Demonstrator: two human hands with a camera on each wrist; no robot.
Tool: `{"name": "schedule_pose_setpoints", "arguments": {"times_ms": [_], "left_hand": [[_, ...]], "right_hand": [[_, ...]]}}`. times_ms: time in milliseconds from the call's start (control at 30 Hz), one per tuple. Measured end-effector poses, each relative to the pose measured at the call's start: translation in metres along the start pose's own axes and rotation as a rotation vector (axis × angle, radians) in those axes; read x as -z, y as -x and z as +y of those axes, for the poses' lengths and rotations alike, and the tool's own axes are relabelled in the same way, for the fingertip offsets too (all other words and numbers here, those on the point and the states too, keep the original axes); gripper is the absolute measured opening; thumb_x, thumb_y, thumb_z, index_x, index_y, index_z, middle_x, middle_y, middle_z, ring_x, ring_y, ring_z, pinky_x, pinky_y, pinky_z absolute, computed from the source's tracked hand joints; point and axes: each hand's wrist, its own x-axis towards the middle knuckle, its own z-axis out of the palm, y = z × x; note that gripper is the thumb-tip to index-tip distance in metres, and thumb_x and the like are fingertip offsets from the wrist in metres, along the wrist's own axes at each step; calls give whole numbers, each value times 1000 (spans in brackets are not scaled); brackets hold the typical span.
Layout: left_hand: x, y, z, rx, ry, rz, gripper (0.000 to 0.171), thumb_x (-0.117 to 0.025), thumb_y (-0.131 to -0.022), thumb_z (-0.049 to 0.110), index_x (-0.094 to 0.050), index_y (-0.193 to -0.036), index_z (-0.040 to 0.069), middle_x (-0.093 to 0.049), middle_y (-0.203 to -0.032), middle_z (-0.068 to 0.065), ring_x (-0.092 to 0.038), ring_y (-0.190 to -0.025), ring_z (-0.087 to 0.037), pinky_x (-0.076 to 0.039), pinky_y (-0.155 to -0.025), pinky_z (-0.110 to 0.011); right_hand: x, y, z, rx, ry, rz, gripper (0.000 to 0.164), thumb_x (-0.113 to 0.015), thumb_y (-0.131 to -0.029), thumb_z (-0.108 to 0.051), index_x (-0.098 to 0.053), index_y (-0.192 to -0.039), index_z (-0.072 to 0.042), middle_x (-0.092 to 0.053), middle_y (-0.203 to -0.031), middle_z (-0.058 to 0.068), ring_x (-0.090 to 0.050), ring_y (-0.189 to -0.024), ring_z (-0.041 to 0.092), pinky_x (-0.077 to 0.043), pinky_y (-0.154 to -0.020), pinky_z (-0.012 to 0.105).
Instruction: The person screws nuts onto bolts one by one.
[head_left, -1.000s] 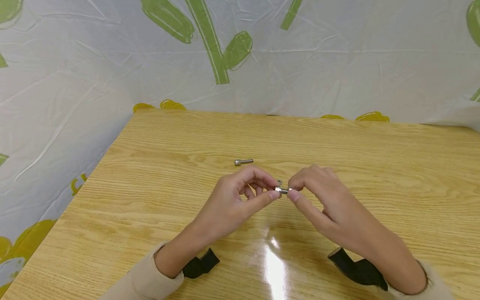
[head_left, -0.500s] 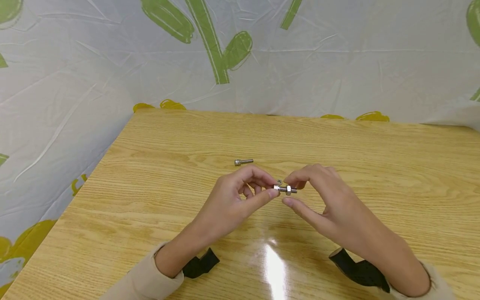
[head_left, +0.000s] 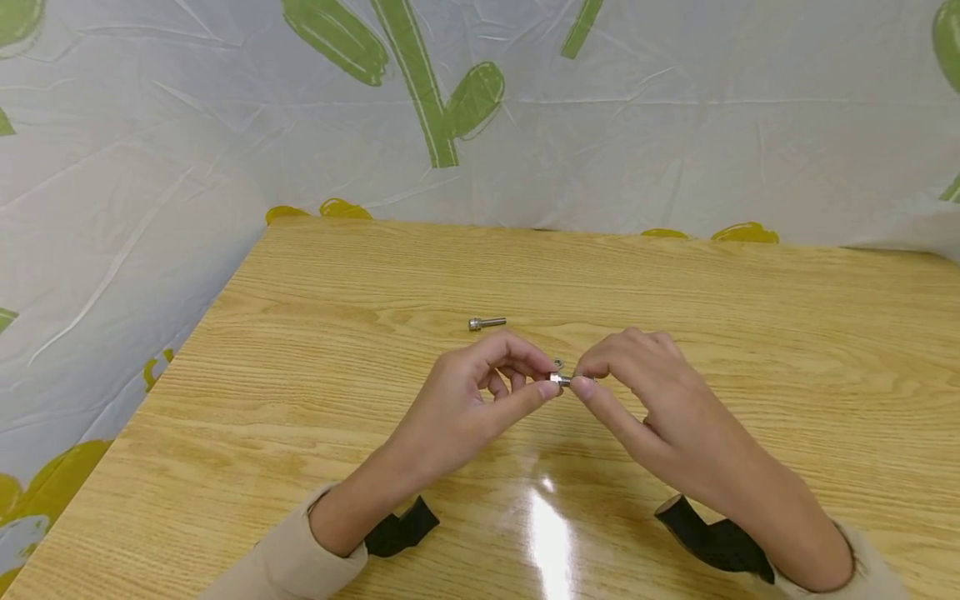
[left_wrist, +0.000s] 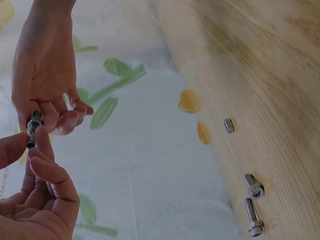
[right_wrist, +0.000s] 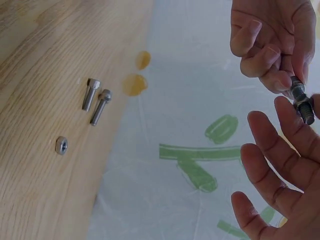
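Note:
My left hand [head_left: 468, 404] pinches the head end of a steel bolt [head_left: 566, 381] between thumb and forefinger. From the other side, the thumb and forefinger of my right hand [head_left: 648, 404] pinch a hex nut [right_wrist: 303, 106] threaded partway along the shank. The bolt's threaded tip pokes out past that nut in the right wrist view. In the head view the right fingers cover most of the nut. Just behind the bolt, a loose nut [head_left: 558, 364] shows between the hands. A second bolt [head_left: 487, 323] lies on the table beyond the left hand.
Both wrist views show two bolts side by side, among them a socket-head bolt [left_wrist: 254, 217], with the loose nut apart from them. The wooden table [head_left: 337, 275] meets a white cloth [head_left: 600, 150] with green and yellow prints at its back and left edges.
Half a second ago my right finger and thumb were spread off the nut, leaving it visible on the bolt; now they have closed on it again. The left hand stays put.

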Motion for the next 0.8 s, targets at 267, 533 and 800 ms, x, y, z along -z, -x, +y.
{"name": "schedule_pose_setpoints", "arguments": {"times_ms": [267,533,800], "left_hand": [[-1,0,0,6,-3,16,9,-65,-88,19,-64,-96,16,-65,-88,6,-52,-75,-8,-47,-65,-22],[0,-1,0,24,-15,25,9,-64,-88,19,-64,-97,16,-63,-87,6,-52,-76,-9,-47,-65,-23],[0,-1,0,9,-14,21,9,-64,-88,20,-64,-97,17,-63,-87,7,-52,-76,-8,-48,-66,-23]], "right_hand": [[3,1,-2,-97,42,-22,15,-49,-97,-14,-64,-95,-19,-60,-90,-14,-47,-87,5,-28,-81,27],[6,0,-3,-66,26,0,29,-69,-84,-18,-58,-110,-16,-57,-98,-10,-48,-91,7,-32,-84,31],[1,0,2,62,-1,41,17,-62,-90,-24,-59,-102,-12,-59,-98,-8,-49,-92,9,-31,-85,26]]}}
